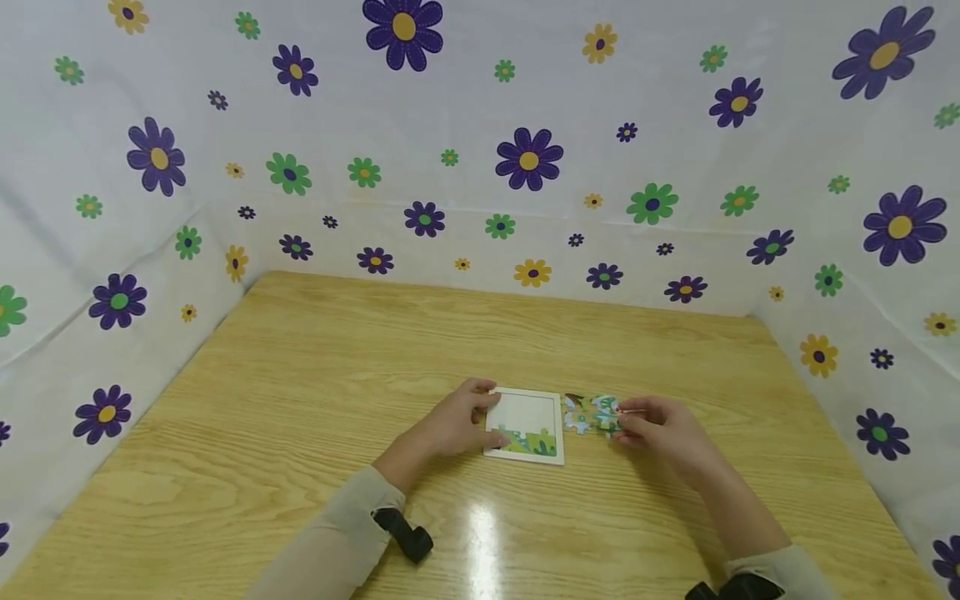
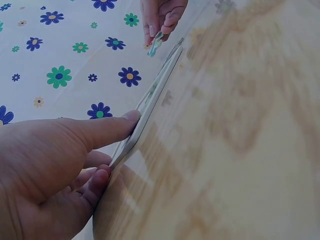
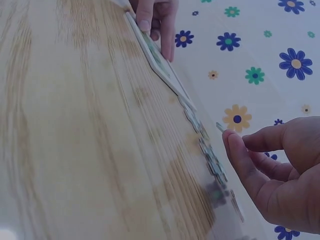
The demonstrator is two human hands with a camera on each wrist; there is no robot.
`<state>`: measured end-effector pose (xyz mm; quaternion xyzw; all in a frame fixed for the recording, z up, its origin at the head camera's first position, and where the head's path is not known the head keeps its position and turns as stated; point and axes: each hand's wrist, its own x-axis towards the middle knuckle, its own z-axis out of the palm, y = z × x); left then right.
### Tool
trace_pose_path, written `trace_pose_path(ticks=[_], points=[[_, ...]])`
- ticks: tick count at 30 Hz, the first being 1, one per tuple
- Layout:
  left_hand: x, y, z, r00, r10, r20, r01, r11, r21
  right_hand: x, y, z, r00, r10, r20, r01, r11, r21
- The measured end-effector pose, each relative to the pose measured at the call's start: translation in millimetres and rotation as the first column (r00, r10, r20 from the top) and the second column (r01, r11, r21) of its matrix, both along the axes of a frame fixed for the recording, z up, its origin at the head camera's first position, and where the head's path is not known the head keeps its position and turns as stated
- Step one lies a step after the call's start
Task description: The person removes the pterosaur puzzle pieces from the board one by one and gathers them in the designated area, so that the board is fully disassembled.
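Note:
A square white jigsaw puzzle tray (image 1: 525, 408) lies on the table, with green fitted pieces (image 1: 528, 442) along its lower part. My left hand (image 1: 453, 421) grips its left side, thumb on the rim; in the left wrist view the thumb (image 2: 112, 129) lies over the tray's edge and the other fingers are at its side. Just right of the tray lie several loose puzzle pieces (image 1: 577, 417). Over their right end, my right hand (image 1: 667, 429) pinches one small puzzle piece (image 3: 220, 127) between thumb and fingertips, lifted off the table.
A wood-grain table (image 1: 360, 358) spreads around the tray. White cloth with printed flowers (image 1: 465, 108) walls off the back and both sides. Black straps (image 1: 403, 533) sit on both wrists, and light glares off the table's front.

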<state>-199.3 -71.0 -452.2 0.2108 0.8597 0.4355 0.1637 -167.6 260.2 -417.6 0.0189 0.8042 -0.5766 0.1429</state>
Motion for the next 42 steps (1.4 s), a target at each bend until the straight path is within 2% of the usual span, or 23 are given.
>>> trace_pose_path(ticks=[9, 16, 26, 33, 37, 42], points=[[0.9, 0.1, -1.0, 1.0, -0.01, -0.005, 0.009, 1.0, -0.009, 4.1, 19.0, -6.5, 0.999, -0.05, 0.015, 0.05, 0.999, 0.02], [3.4, 0.8, -4.5, 1.0, 0.001, -0.007, -0.001, 1.0, -0.012, 7.0, 32.8, -11.9, 0.998, -0.058, 0.027, 0.057, 0.998, 0.016], [3.9, 2.1, -3.2, 1.0, -0.01, -0.01, 0.01, 1.0, -0.015, 5.9, 41.7, -11.2, 0.996, -0.086, 0.025, 0.081, 0.987, 0.136], [1.9, 1.8, -2.0, 0.999, -0.028, -0.022, 0.027, 0.999, -0.039, 6.1, 43.0, -12.9, 0.996, -0.091, 0.011, 0.089, 0.987, 0.137], [2.8, 1.1, 0.6, 0.999, -0.03, -0.021, 0.029, 0.999, -0.035, 7.5, 37.4, -11.5, 0.994, -0.104, -0.023, 0.107, 0.974, 0.202], [1.0, 0.9, -0.3, 1.0, -0.02, -0.013, 0.019, 1.0, -0.022, 8.0, 33.8, -7.4, 0.992, -0.101, -0.072, 0.119, 0.937, 0.329]])
